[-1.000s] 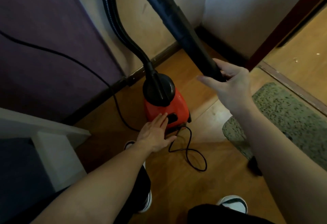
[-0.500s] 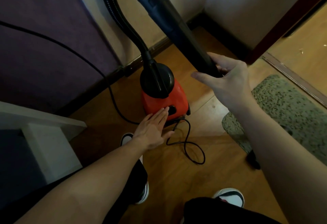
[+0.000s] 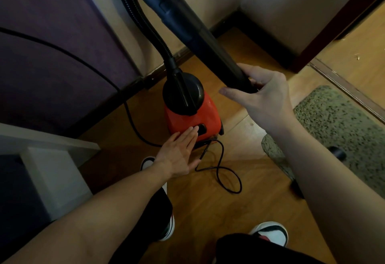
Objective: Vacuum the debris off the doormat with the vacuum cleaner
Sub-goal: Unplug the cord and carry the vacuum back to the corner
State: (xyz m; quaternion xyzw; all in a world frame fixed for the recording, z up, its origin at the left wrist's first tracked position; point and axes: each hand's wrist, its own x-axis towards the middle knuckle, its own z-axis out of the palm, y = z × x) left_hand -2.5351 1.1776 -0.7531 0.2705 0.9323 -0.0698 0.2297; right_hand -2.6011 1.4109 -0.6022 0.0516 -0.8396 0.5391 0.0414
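— Two hands are in view, so tell me what each of yours is doing.

— Your left hand [image 3: 180,152] is flat and spread, fingers together and stretched toward the red vacuum cleaner [image 3: 192,115]. Your fingertips [image 3: 192,131] rest on its near face, just beside the dark switch [image 3: 201,128]. It grips nothing.

— And the right?

— Your right hand [image 3: 263,94] is curled around the lower end of the black wand [image 3: 193,32], thumb on the near side, the other fingers wrapped round the far side. You are holding it tilted, rising up and to the left out of view.

— Where is the machine standing?

— On the wooden floor [image 3: 208,211], near the skirting of the far wall, in the middle of the scene. Its black cap carries the ribbed hose [image 3: 145,23], which climbs up beside the wand. The power cord [image 3: 220,172] loops on the floor just near of the body; another run of cable crosses the purple panel [image 3: 52,34] on the left.

— And the doormat?

— Your doormat [image 3: 333,130] lies to the right, speckled green and dark, alongside the door threshold and well apart from the machine. Your right forearm crosses its near left corner. I cannot tell debris from the mat's own speckle. A small dark thing sits on it beside your forearm; what it is I cannot say.

— Anything nearer?

— Your two shoes [image 3: 270,233], white with dark trim, at the near edge.
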